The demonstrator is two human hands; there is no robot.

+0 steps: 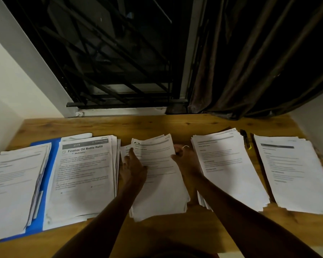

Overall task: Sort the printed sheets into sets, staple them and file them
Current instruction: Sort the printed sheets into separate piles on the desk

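Note:
Several stacks of printed sheets lie in a row on the wooden table [157, 123]. The middle stack [160, 183] is between my hands. My left hand [133, 168] grips its left edge, thumb on the top sheet. My right hand [185, 159], with a ring on one finger, holds the right edge near the top. The upper part of this stack is lifted and bent. To its left lies a stack headed "Finalize Oil Bottle Refill" [82, 175] on a blue folder [50, 164]. A further stack [13, 187] covers the folder's left half.
Two more paper stacks [227, 168] [295, 174] lie to the right. A dark, yellow-tipped object [245, 139], perhaps a stapler, lies between them at the back. A barred window and a dark curtain [250, 71] stand behind the table, white walls at both sides.

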